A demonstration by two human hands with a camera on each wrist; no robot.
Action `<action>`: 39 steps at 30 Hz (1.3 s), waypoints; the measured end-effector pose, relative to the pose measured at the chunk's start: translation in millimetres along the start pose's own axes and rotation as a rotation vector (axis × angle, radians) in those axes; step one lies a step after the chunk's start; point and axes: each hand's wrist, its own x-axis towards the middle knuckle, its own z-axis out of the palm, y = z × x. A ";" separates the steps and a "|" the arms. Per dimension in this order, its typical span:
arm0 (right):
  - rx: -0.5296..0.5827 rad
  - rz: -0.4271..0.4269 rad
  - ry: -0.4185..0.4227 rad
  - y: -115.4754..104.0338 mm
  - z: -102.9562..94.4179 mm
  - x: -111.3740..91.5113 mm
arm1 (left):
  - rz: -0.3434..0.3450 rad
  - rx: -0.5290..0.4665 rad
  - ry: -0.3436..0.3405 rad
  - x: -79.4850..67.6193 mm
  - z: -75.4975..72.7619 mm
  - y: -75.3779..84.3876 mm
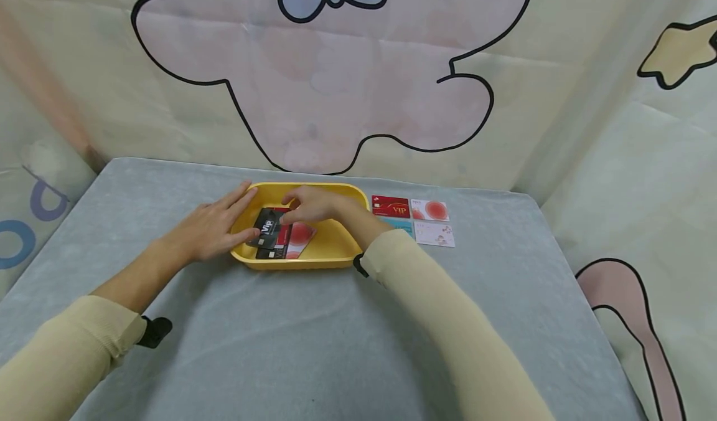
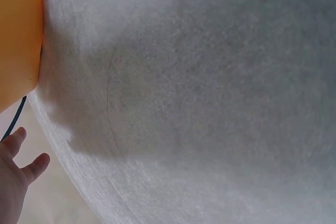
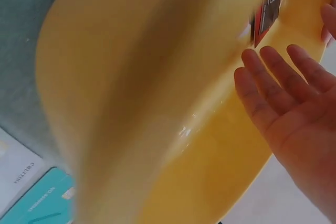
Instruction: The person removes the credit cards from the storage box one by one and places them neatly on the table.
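A yellow tray (image 1: 336, 262) sits near the table's far edge with several overlapping cards in its left part. Among them are a black VIP card (image 1: 266, 223) and a white card with a red circle (image 1: 301, 234). My left hand (image 1: 215, 225) lies against the tray's left side, fingers spread and reaching the rim. From the right, my right hand (image 1: 313, 203) reaches into the tray, fingertips right at the black card. Its fingers look loosely extended in the right wrist view, palm showing; the thumb is hidden there.
Right of the tray, cards lie in two rows: a red VIP card (image 1: 390, 207), a card with red circles (image 1: 430, 210), a teal card (image 1: 400, 226) and a white card (image 1: 434, 234). A grey cloth (image 1: 313, 346) covers the table. A patterned curtain (image 1: 347, 97) hangs behind.
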 end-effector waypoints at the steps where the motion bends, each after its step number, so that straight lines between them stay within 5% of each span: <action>1: 0.003 0.001 -0.002 -1.5 0.7 1.5 | -0.002 0.001 0.000 -0.4 -0.1 -0.4; 39: -0.033 -0.005 -0.093 -22.8 8.2 21.4 | 0.041 0.010 0.038 -1.9 -0.9 -0.3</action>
